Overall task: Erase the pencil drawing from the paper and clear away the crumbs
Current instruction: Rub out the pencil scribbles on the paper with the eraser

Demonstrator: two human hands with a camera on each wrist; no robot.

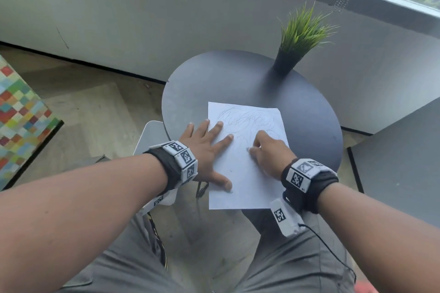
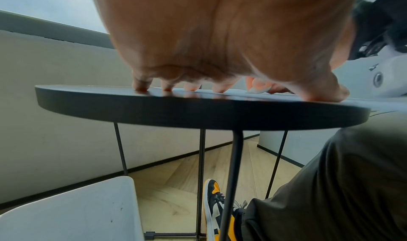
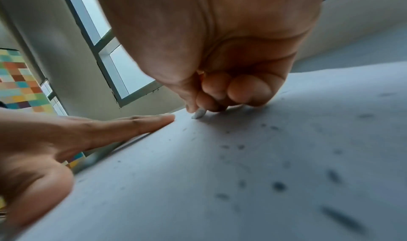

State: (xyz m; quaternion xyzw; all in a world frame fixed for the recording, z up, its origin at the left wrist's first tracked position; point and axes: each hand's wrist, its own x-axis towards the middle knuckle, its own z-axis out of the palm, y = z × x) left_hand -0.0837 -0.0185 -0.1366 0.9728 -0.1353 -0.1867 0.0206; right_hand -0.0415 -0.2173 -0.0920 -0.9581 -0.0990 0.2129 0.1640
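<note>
A white sheet of paper (image 1: 247,173) lies on the round dark table (image 1: 214,83), with faint pencil scribbles (image 1: 240,119) across its upper half. My left hand (image 1: 207,150) lies flat, fingers spread, pressing the paper's left edge. My right hand (image 1: 266,150) has curled fingers pinching a small white eraser (image 3: 199,114), whose tip touches the paper near the middle. Dark eraser crumbs (image 3: 279,186) are scattered over the paper's lower part in the right wrist view. The left hand's fingers (image 3: 141,123) lie beside the eraser.
A potted grass plant (image 1: 297,40) stands at the table's far edge. A white chair seat (image 1: 150,138) sits left of the table, over thin black table legs (image 2: 231,175). My knees are under the near table edge. A grey wall and window lie beyond.
</note>
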